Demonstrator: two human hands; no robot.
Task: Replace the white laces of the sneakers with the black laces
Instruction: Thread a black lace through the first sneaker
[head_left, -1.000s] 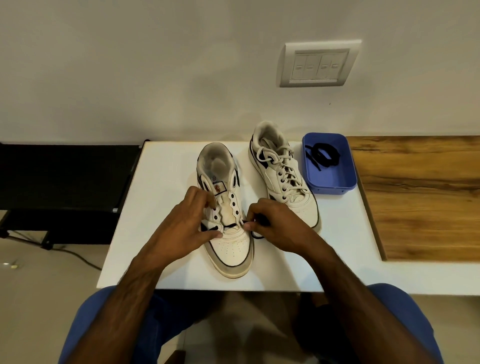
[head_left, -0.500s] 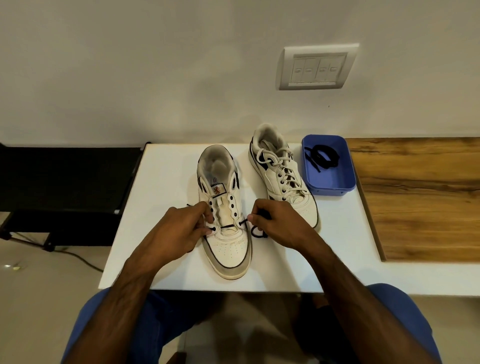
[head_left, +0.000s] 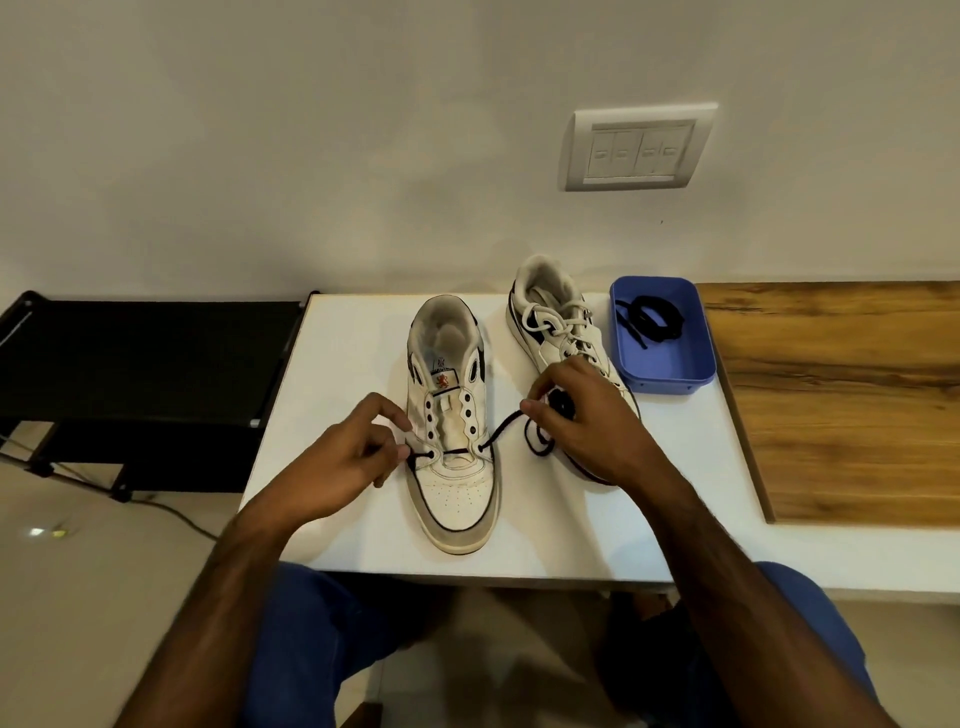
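Observation:
A white sneaker (head_left: 453, 499) lies toe towards me on the white table (head_left: 343, 364). A black lace (head_left: 506, 428) runs through its lowest pair of eyelets; the other eyelets hold nothing. My left hand (head_left: 343, 462) pinches the lace's left end beside the lowest left eyelet. My right hand (head_left: 582, 421) grips the lace's right end, pulled out to the right, with a coil of it in the palm. The second sneaker (head_left: 550, 332) behind my right hand has white laces. Another black lace (head_left: 647, 319) lies in the blue tray (head_left: 675, 374).
A wooden board (head_left: 841, 395) covers the table's right side next to the tray. A black rack (head_left: 135, 358) stands left of the table with a cable on the floor. A switch plate (head_left: 639, 148) is on the wall behind.
My right hand has moved up and to the right, drawing the black lace out through the lowest right eyelet. My left hand has slid back to the sneaker's left edge.

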